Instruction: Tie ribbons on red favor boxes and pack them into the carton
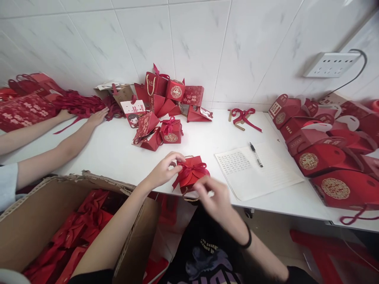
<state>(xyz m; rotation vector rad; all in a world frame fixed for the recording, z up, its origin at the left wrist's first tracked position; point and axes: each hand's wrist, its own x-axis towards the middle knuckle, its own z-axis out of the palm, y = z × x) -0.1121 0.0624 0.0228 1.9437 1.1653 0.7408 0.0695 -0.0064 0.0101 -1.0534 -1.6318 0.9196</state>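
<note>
On the table's front edge sits a small red gift box (pixel 189 185) with a red ribbon bow (pixel 194 170) tied on top and gold cord handles at its sides. My left hand (pixel 166 169) is at the box's left side, thumb and forefinger apart and close to the bow. Fingers bent, my right hand (pixel 215 197) hovers at the box's front right corner, close to the bow. Motion smears it, so whether it holds ribbon is not visible. Behind stands another finished red box (pixel 171 132) with a bow, beside several folded red boxes (pixel 148 130).
A co-worker's hands (pixel 97 117) rest on a heap of dark red ribbons (pixel 79 102). Left below, a cardboard carton (pixel 29 221) holds red boxes. On the right lie a notebook (pixel 266 177), a pen (pixel 256 154), ribbon pieces (pixel 244 118) and stacked red boxes (pixel 331 157).
</note>
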